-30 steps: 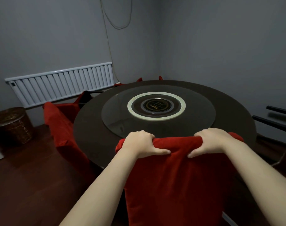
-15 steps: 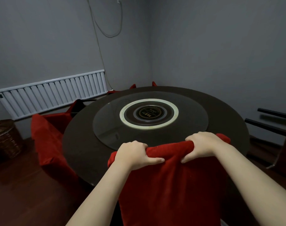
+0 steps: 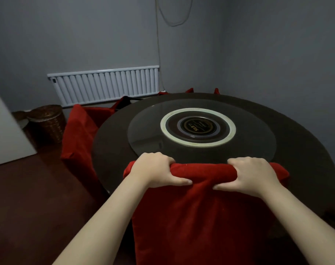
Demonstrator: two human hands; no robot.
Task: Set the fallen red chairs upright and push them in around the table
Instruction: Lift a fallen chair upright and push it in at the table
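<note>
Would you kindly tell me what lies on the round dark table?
The round dark table carries a round glass turntable with a white ring around a dark hub. The red fabric chair back, gripped by the left hand and right hand, hides the table's near edge.

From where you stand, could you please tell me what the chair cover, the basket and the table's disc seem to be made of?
Chair cover: soft red fabric, perhaps velvet; matte nap, creased at the top.
Basket: brown wicker, apparently; woven strands show.
Disc: probably glass; glossy, translucent, the dark table visible through it.
</note>
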